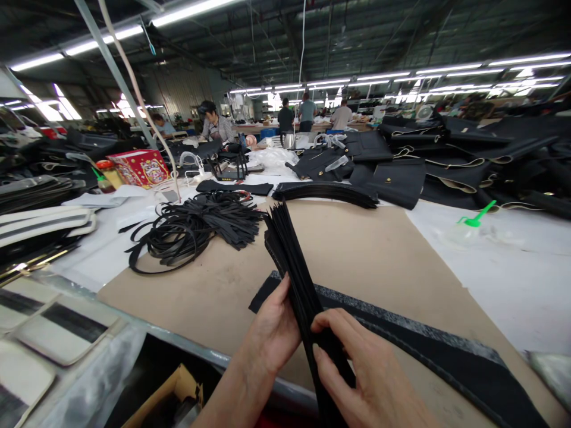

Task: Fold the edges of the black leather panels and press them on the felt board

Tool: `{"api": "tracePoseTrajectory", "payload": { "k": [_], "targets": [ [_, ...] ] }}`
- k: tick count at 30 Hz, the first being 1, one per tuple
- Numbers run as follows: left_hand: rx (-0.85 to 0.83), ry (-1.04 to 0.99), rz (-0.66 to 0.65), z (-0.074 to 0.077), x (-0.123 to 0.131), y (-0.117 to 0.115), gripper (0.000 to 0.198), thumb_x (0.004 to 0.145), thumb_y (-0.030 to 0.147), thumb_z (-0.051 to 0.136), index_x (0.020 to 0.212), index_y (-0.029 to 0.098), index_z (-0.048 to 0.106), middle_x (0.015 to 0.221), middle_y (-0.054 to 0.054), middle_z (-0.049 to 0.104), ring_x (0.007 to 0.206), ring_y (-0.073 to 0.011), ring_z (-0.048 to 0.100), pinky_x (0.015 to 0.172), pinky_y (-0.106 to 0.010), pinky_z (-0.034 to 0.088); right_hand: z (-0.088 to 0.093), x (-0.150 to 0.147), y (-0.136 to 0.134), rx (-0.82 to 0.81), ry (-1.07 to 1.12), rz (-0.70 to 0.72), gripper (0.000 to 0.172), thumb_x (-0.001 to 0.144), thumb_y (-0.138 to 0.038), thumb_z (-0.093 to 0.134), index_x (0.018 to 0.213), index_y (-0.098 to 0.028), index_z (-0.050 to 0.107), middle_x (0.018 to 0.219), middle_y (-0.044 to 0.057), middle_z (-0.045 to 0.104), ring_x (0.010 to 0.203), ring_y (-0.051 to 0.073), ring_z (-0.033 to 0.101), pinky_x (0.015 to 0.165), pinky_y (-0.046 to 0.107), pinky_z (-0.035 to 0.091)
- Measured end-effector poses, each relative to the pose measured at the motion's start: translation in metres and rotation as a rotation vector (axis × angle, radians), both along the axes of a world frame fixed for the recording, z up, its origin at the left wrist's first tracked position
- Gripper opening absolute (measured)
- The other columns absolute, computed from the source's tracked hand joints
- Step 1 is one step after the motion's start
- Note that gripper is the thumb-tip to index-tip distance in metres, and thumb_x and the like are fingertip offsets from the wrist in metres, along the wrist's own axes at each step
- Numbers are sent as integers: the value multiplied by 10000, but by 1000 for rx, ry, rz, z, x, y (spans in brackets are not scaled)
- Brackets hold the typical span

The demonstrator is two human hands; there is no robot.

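A bundle of long black strips [300, 270] stands tilted over the near edge of the table, its upper ends fanned slightly. My left hand [275, 327] is wrapped round its left side, thumb along the strips. Lower down, my right hand [357, 362] grips the bundle from the right between thumb and fingers. Beneath and behind it, a long black curved piece with a grey speckled edge [414, 339] lies on the brown sheet [366, 249]. A heap of coiled black straps [187, 229] rests to the left, and a stack of curved black pieces [325, 192] lies farther back.
Black bag parts [401, 172] are piled at the back right, near a bottle with a green nozzle [479, 215]. A red patterned box [140, 167] stands back left. White and black panels [66, 327] lie at left, above an open carton [167, 395]. Several people work farther off.
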State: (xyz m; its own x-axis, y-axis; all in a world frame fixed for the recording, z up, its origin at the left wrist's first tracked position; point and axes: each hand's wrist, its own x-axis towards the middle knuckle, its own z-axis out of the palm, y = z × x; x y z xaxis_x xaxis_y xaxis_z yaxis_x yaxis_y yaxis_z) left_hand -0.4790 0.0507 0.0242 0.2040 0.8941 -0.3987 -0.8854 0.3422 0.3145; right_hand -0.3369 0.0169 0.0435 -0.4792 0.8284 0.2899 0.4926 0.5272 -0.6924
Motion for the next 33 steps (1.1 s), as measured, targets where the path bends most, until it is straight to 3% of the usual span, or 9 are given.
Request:
{"api": "tracePoseTrajectory", "payload": {
  "k": [8, 14, 18, 23, 33],
  "targets": [
    [8, 53, -6, 0, 1, 0, 254, 917, 314, 573, 811, 93, 641, 738, -42, 631, 638, -128, 598, 653, -230, 491, -6, 3, 0, 11, -1, -40, 171, 863, -151, 374, 977, -222, 479, 839, 9, 605, 735, 158, 614, 612, 249, 447],
    [-13, 39, -14, 3, 2, 0, 300, 946, 330, 514, 817, 88, 636, 726, -44, 625, 617, -129, 594, 628, -235, 484, -7, 3, 0, 39, 44, -18, 194, 885, -155, 357, 1026, -240, 459, 905, 12, 620, 814, 147, 629, 514, 211, 405],
    [-39, 34, 15, 3, 2, -1, 326, 969, 312, 459, 813, 86, 635, 703, -42, 620, 598, -131, 587, 608, -243, 481, -6, 3, 0, 43, 27, -6, 177, 890, -166, 351, 1018, -241, 449, 900, 11, 616, 823, 150, 628, 528, 215, 411],
    [-61, 39, 39, 5, 3, -2, 322, 963, 298, 474, 778, 92, 638, 665, -36, 625, 569, -137, 589, 591, -262, 484, -11, 4, 1, -7, -1, -36, 164, 893, -180, 355, 1030, -235, 426, 789, -22, 584, 672, 141, 606, 572, 233, 435],
    [-29, 28, 29, 0, 2, -3, 327, 966, 301, 470, 793, 84, 644, 666, -41, 634, 584, -139, 600, 606, -255, 489, -18, 4, 3, -48, 23, -40, 167, 895, -202, 374, 1044, -241, 437, 884, -8, 608, 752, 145, 619, 611, 235, 449]
  ]
}}
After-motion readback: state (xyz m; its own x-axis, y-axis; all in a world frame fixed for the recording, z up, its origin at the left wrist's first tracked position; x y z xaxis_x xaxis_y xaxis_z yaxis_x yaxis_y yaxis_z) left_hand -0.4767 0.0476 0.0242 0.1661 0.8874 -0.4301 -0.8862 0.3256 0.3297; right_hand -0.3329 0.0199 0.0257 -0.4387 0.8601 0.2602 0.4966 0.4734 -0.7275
